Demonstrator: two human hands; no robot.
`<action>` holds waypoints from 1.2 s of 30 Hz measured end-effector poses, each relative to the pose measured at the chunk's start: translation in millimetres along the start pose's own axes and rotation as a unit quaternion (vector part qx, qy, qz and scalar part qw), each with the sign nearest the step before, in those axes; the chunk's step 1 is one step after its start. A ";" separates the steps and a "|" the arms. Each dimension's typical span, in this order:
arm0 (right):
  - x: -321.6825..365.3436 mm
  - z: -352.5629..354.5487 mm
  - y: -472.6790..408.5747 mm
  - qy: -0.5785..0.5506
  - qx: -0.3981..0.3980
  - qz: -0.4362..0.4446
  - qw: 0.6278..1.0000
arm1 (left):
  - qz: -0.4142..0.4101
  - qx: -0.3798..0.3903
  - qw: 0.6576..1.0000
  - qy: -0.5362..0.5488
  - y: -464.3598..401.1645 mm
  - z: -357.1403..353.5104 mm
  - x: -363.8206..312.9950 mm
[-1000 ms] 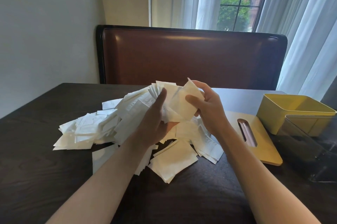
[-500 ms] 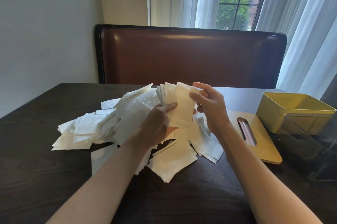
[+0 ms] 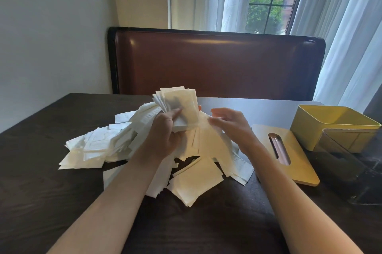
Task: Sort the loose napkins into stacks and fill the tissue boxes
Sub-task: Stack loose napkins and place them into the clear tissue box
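Note:
My left hand grips an upright stack of white napkins above the middle of the dark table, thumb across the front sheet. My right hand hovers just to the right of the stack with fingers loosely spread, over the loose napkin pile that spreads left and toward me. A yellow tissue box stands open at the right, with its wooden slotted lid lying flat beside it.
A clear plastic box stands at the right edge in front of the yellow one. A brown leather bench back runs behind the table, with a curtained window above it. A wall closes the left side.
My right hand has let go of the napkin it was adding and moved down and right, away from the stack. My left hand now holds the stack more upright and squared.

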State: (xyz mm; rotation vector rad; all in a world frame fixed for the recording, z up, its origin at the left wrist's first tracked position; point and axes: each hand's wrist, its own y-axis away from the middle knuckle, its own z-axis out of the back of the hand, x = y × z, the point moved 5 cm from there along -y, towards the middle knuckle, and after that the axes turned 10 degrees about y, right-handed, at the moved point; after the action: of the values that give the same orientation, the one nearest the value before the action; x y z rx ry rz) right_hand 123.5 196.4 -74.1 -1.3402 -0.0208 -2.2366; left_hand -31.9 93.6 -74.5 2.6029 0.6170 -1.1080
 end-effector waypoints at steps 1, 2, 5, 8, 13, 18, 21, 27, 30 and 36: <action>0.1 -3.0 0.7 0.011 0.017 0.004 1.000 | 0.001 -0.007 1.000 0.001 0.9 -0.2 0.3; 1.0 -4.0 1.4 0.021 0.016 0.012 1.000 | 0.003 -0.012 1.000 -0.002 1.6 -1.1 0.7; 1.4 1.0 0.2 0.019 -0.036 0.036 0.999 | 0.011 -0.018 1.000 -0.001 3.0 -2.0 3.1; 3.1 7.4 -0.9 0.013 -0.085 0.064 0.994 | 0.019 -0.015 1.000 0.006 2.0 -1.3 4.6; 6.0 15.1 1.9 0.005 -0.143 0.093 0.985 | 0.020 -0.018 1.000 0.003 2.7 -1.8 5.2; 6.9 22.2 3.5 -0.026 -0.185 0.091 0.978 | 0.027 -0.011 0.996 0.086 -6.5 4.9 7.1; 11.2 25.1 3.8 -0.072 -0.188 0.111 0.973 | -0.009 0.034 0.998 -0.048 -22.1 18.4 11.5; -1.6 13.3 -4.0 -0.008 -0.157 0.063 0.986 | 0.003 0.038 0.997 0.071 -5.0 -0.2 7.8; 2.6 18.3 -1.9 -0.022 -0.180 0.069 0.981 | -0.077 0.048 0.992 -0.091 -0.7 1.5 -1.2; 19.4 27.5 12.6 -0.231 -0.145 0.089 0.958 | -0.124 0.138 0.966 -0.181 2.0 1.2 2.5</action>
State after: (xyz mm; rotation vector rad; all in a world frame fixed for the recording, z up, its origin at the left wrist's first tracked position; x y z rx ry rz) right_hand 144.4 184.8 -47.2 -1.9167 0.2590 -1.7833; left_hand -30.1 92.1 -77.0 2.4821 0.7610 -1.8143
